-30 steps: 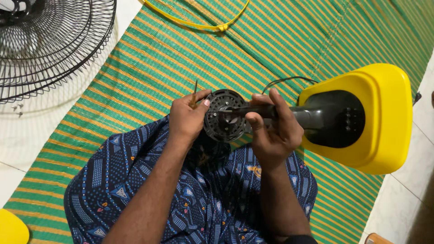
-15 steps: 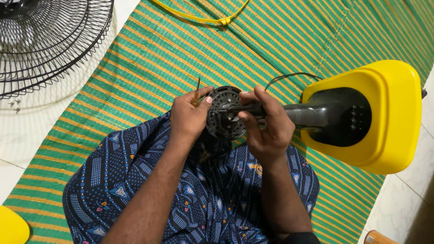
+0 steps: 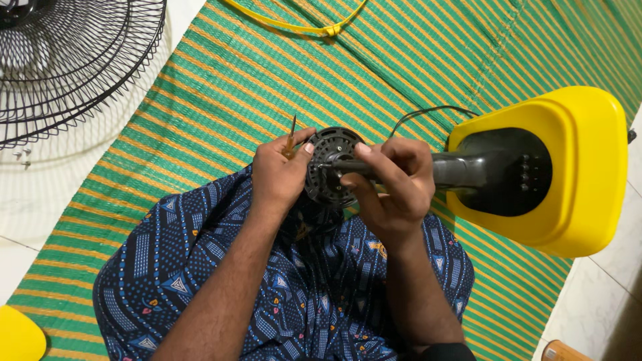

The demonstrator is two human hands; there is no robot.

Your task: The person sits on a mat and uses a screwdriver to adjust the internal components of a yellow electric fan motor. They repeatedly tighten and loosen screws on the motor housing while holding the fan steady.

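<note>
Gripping the round black motor housing [image 3: 332,166] from both sides, over the lap. Left hand [image 3: 281,175] curled on its left rim, thumb pressed to the face; a thin screwdriver [image 3: 291,137] with an orange-brown handle is pinched in the same hand, tip pointing up and away, not engaged with any screw. Right hand [image 3: 391,184] wrapped around the dark stem [image 3: 461,170] where it meets the housing, fingers closed, fingertips at the centre shaft.

Housing sits between the two hands, just above the blue patterned cloth [image 3: 281,287] over the knees. Stem runs right into the yellow fan base [image 3: 575,167], lying tipped on its side, black control panel facing up. Black cord [image 3: 428,112] loops out behind the stem.

State of work, as judged from the layout:
- Black wire fan guard [image 3: 73,63] is off and lying well apart at upper left, partly off the green-and-orange striped mat [image 3: 221,73].
- A few small screws [image 3: 22,155] lie loose on the pale floor near the guard.
- No blades on the shaft; none in view.
- Motor face exposed and vented; still joined to the stem.

So the strip-down looks well advanced, with the motor itself now in hand. Whether its cover is loosened cannot be told; the fingers hide the fasteners.

Yellow strap [image 3: 301,25] lies at the mat's top edge.
</note>
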